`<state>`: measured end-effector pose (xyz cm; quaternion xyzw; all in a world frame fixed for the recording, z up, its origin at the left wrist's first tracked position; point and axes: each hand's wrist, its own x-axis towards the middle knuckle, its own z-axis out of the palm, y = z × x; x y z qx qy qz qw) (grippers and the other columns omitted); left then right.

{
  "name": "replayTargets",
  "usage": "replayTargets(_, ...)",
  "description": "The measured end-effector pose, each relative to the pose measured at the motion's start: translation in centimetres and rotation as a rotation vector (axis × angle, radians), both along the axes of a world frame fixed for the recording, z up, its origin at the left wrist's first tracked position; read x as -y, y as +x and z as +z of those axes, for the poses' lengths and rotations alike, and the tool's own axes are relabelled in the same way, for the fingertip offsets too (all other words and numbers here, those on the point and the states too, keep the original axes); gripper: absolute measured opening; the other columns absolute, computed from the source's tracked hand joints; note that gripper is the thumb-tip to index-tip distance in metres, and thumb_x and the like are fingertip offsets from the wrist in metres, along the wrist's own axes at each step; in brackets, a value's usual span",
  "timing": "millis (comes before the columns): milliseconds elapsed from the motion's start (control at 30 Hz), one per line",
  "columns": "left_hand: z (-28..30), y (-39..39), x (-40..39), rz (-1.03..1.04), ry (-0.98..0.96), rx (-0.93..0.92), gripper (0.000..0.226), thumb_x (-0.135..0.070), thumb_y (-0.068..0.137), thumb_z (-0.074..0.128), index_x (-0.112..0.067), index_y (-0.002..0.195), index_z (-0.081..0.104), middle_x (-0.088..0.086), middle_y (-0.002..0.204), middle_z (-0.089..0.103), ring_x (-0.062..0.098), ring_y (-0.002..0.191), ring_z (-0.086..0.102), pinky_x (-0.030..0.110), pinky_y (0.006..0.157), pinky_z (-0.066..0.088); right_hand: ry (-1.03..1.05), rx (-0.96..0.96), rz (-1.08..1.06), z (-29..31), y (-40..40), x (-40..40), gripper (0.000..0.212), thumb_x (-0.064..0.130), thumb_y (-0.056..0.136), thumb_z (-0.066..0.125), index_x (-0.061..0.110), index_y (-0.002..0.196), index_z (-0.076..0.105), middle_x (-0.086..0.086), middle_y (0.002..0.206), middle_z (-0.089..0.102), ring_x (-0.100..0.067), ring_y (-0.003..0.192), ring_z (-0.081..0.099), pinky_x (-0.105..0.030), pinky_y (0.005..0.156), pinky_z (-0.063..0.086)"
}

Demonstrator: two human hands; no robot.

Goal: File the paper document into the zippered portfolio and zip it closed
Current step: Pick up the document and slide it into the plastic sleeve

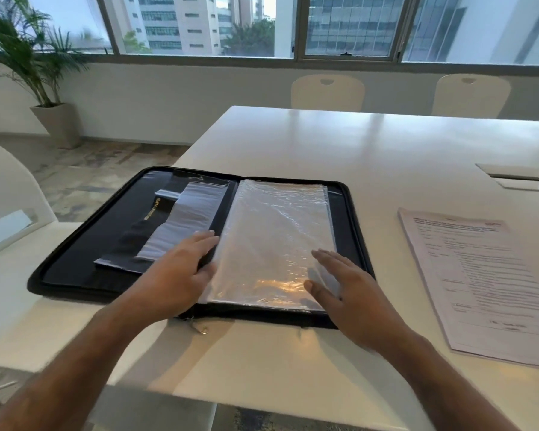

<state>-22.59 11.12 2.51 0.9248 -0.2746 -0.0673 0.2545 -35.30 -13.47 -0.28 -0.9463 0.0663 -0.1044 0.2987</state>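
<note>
A black zippered portfolio (pixel 75 244) lies open and flat on the white table (pixel 386 144), its left half overhanging the table's left edge. Clear plastic sleeves (pixel 271 231) fill its right half; the left half holds a black pocket with gold lettering. My left hand (pixel 181 269) rests flat near the spine at the sleeves' left edge. My right hand (pixel 346 293) lies open over the sleeves' lower right corner. The paper document (pixel 479 281), printed sheets, lies on the table to the right, apart from both hands. A zipper pull (pixel 201 328) hangs at the portfolio's near edge.
A white chair (pixel 10 206) stands at the left beside the table. Two cream chairs (pixel 327 91) sit at the far side. A cable hatch (pixel 523 178) is set into the table at the right. A potted palm (pixel 44 88) stands by the window.
</note>
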Motion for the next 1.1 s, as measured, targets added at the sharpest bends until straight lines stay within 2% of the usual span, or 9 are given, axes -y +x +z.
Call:
replayTargets(133, 0.8, -1.9, 4.7, -0.089, -0.138, -0.085, 0.054, -0.036, 0.095, 0.059, -0.034, 0.146, 0.041, -0.014, 0.151, 0.041, 0.004, 0.123, 0.043, 0.026, 0.101, 0.037, 0.059, 0.101, -0.120, 0.8, -1.0, 2.1, 0.047, 0.033, 0.094, 0.056, 0.023, 0.140, 0.048, 0.009, 0.144, 0.048, -0.007, 0.133, 0.041, -0.024, 0.110, 0.032)
replayTargets(300, 1.4, -4.0, 10.9, -0.180, -0.220, -0.104, 0.049, -0.035, 0.092, 0.065, -0.027, 0.138, 0.052, -0.012, 0.132, 0.056, 0.000, 0.110, 0.053, 0.019, 0.092, 0.044, 0.090, 0.127, -0.319, 1.4, -3.4, 5.9, 0.037, 0.026, 0.095, 0.057, 0.021, 0.131, 0.058, 0.004, 0.135, 0.058, -0.009, 0.121, 0.049, -0.019, 0.095, 0.031)
replayTargets(433, 1.6, -5.1, 14.9, -0.205, -0.253, -0.176, 0.044, -0.036, 0.090, 0.067, -0.024, 0.131, 0.058, -0.013, 0.115, 0.065, 0.003, 0.099, 0.062, 0.029, 0.092, 0.053, 0.114, 0.130, -0.489, 1.3, -5.3, 9.3, 0.035, 0.026, 0.093, 0.059, 0.018, 0.127, 0.061, -0.002, 0.134, 0.059, -0.020, 0.125, 0.051, -0.023, 0.095, 0.031)
replayTargets(533, 1.6, -5.8, 17.4, -0.184, -0.297, -0.294, 0.039, -0.036, 0.089, 0.069, -0.023, 0.125, 0.062, -0.012, 0.103, 0.066, 0.005, 0.094, 0.062, 0.025, 0.085, 0.052, 0.108, 0.112, -0.575, 1.1, -6.5, 12.1, 0.033, 0.024, 0.092, 0.060, 0.016, 0.125, 0.063, -0.004, 0.132, 0.061, -0.024, 0.121, 0.055, -0.026, 0.094, 0.035)
replayTargets(600, 1.7, -6.2, 18.9, -0.168, -0.325, -0.410, 0.039, -0.035, 0.088, 0.071, -0.020, 0.123, 0.062, -0.009, 0.103, 0.066, 0.007, 0.095, 0.062, 0.024, 0.083, 0.052, 0.085, 0.099, -0.627, 0.8, -7.1, 14.0, 0.034, 0.024, 0.092, 0.061, 0.014, 0.124, 0.063, -0.007, 0.132, 0.061, -0.025, 0.123, 0.053, -0.028, 0.098, 0.036)
replayTargets(767, 1.4, -6.8, 22.6, -0.105, -0.370, -0.637, 0.027, -0.029, 0.089, 0.071, -0.013, 0.110, 0.066, 0.006, 0.104, 0.069, 0.018, 0.094, 0.069, 0.036, 0.091, 0.058, -0.009, 0.052, -0.732, 0.1, -8.5, 18.0, 0.037, 0.023, 0.091, 0.060, 0.007, 0.124, 0.062, -0.012, 0.132, 0.060, -0.030, 0.124, 0.053, -0.037, 0.103, 0.038)
replayTargets(867, 0.7, -7.0, 24.5, -0.032, -0.384, -0.749, 0.024, -0.027, 0.088, 0.070, -0.009, 0.103, 0.067, 0.010, 0.103, 0.070, 0.021, 0.091, 0.070, 0.034, 0.085, 0.060, -0.067, 0.020, -0.781, -0.2, -9.3, 19.5, 0.041, 0.026, 0.091, 0.060, 0.008, 0.129, 0.057, -0.014, 0.134, 0.058, -0.034, 0.123, 0.052, -0.044, 0.102, 0.040)
replayTargets(1000, 0.3, -7.5, 26.7, 0.041, -0.393, -0.847, 0.032, -0.028, 0.087, 0.070, -0.002, 0.105, 0.065, 0.011, 0.098, 0.067, 0.017, 0.081, 0.069, 0.027, 0.076, 0.061, -0.146, -0.060, -0.768, -1.1, -9.9, 20.2, 0.044, 0.031, 0.090, 0.060, 0.010, 0.130, 0.056, -0.011, 0.135, 0.057, -0.033, 0.124, 0.049, -0.042, 0.102, 0.038)
replayTargets(1100, 0.8, -8.2, 27.8, 0.028, -0.368, -0.871, 0.038, -0.028, 0.088, 0.069, -0.004, 0.116, 0.060, 0.011, 0.106, 0.064, 0.020, 0.091, 0.068, 0.034, 0.085, 0.060, -0.216, -0.096, -0.743, -1.7, -9.9, 20.3, 0.044, 0.035, 0.092, 0.056, 0.010, 0.127, 0.059, -0.010, 0.135, 0.057, -0.030, 0.125, 0.047, -0.039, 0.103, 0.036)
